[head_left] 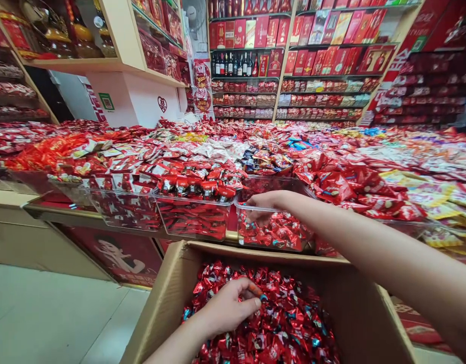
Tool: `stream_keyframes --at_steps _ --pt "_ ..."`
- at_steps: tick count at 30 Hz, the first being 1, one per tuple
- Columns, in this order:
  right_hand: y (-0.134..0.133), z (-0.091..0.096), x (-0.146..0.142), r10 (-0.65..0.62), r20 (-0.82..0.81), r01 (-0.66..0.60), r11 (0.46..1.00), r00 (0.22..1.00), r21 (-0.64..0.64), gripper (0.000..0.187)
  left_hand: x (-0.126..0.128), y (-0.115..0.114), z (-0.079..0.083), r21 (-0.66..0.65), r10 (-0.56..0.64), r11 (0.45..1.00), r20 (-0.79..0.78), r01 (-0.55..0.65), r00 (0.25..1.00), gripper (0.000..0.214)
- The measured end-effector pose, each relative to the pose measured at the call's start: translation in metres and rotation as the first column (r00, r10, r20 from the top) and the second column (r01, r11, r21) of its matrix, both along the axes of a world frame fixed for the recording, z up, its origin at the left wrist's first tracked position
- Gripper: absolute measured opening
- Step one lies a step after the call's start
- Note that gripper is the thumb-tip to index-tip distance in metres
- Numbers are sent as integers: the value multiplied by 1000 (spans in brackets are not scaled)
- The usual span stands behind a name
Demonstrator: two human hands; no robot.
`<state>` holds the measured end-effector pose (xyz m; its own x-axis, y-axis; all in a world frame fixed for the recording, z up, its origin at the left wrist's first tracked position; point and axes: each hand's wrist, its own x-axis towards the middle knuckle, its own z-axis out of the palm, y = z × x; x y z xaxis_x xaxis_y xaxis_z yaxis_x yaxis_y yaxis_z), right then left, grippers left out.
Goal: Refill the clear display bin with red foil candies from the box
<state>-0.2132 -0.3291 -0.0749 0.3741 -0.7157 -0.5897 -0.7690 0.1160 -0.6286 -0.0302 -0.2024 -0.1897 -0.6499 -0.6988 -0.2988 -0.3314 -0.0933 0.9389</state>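
Observation:
My left hand (pixel 229 306) is down in a cardboard box (pixel 168 303) full of red foil-wrapped candies (pixel 289 328), with its fingers curled round some of them. My right hand (pixel 265 205) reaches forward over the rim of a clear plastic bin (pixel 273 242) on the display counter. That bin is partly filled with the same red candies. The fingers hang bent down into the bin; whether they hold anything is hidden.
More clear bins (pixel 195 217) of red packets line the counter's front edge. Behind them a wide display of mixed wrapped sweets (pixel 331 167) spreads out. Shelves with red gift boxes and bottles (pixel 278 55) stand at the back. A pale tiled floor (pixel 47 313) lies at the left.

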Motion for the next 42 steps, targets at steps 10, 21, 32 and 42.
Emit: stream_keyframes --at_steps 10,21,32,42 --pt "0 -3 0 81 68 -91 982 994 168 34 2 -2 -1 7 4 1000 -20 -4 1000 22" --pt "2 -1 6 173 33 -176 955 984 240 26 2 0 0 24 2 1000 -41 -1 999 18" --pt "0 7 1 101 -153 -121 985 983 -127 12 6 -9 22 437 292 899 -555 -26 779 58" --pt "104 33 14 -88 188 206 301 978 -931 11 9 -8 25 482 295 869 -686 112 665 60"
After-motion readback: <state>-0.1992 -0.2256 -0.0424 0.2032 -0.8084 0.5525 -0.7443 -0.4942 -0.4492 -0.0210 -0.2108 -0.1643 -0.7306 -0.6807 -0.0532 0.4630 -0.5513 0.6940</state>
